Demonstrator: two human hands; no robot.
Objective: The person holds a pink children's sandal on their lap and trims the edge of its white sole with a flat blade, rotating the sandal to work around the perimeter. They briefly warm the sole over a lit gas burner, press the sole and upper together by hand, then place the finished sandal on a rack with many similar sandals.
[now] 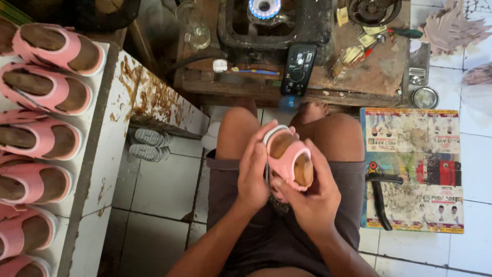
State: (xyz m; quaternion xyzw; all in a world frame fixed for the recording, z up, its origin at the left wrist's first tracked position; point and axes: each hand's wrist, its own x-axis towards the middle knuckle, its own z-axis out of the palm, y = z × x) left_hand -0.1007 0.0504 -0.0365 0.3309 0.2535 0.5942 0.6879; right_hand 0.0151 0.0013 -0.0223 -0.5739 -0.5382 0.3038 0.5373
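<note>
Pink sandal (289, 156): centre frame, above the lap, long axis running upper left to lower right. Left hand (252, 172) clasps its left side; right hand (312, 197) cups it from below.
</note>
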